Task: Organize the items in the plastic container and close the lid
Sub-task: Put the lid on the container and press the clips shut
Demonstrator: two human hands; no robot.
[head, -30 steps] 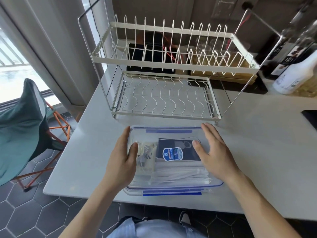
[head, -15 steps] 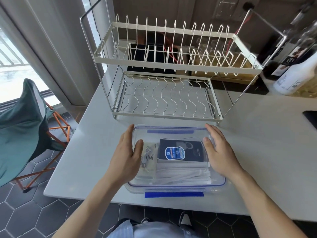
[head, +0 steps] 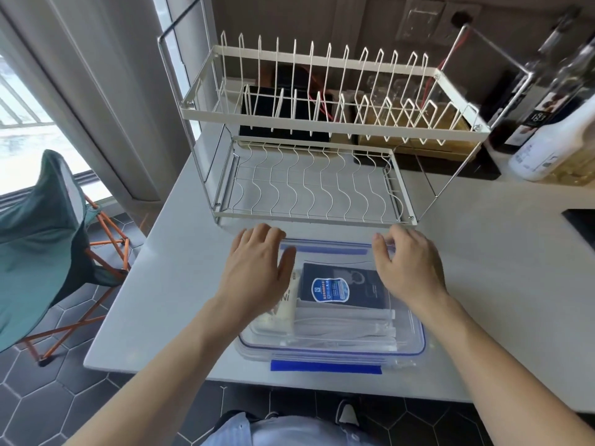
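Two bare hands are lying on the clear plastic lid (head: 331, 249) of a clear rectangular plastic container (head: 415, 336) with blue latches, sitting at the white counter's (head: 499, 300) 6 o'clock edge. Left hand (head: 257, 278) is resting flat, fingers straight, at the 10 o'clock corner. Right hand (head: 407, 268) is curling its fingertips over the 2 o'clock corner; its grip is hard to judge. A dark blue packet (head: 341, 289) and white wrapped items (head: 344, 329) are showing through, partly hidden under both hands.

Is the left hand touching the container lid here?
Touching. The head view shows the left hand lying flat on the clear lid at its far left corner, no gap visible.
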